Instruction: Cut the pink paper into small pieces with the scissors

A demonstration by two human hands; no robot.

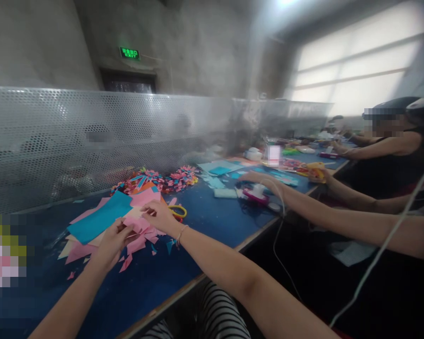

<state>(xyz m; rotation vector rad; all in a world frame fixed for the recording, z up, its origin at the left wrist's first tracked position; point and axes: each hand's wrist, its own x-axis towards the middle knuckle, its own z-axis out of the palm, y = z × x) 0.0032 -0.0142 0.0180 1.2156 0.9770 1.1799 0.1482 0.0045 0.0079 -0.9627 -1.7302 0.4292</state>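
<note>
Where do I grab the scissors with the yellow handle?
Probably by the yellow loop of the scissors, coming from the right: the loop sticks out that way over the blue table, while the rest is mostly hidden by the right hand.

Green lit sign (129, 53), "EXIT" in capitals below Chinese characters, on grey wall (205, 52)

Saw a green exit sign (129, 53) above a dark doorway (130, 86), a shiny gray panel (137, 127) full of tiny holes along the blue counter (207, 226), and a big bright window (353, 59) on the right.
</note>
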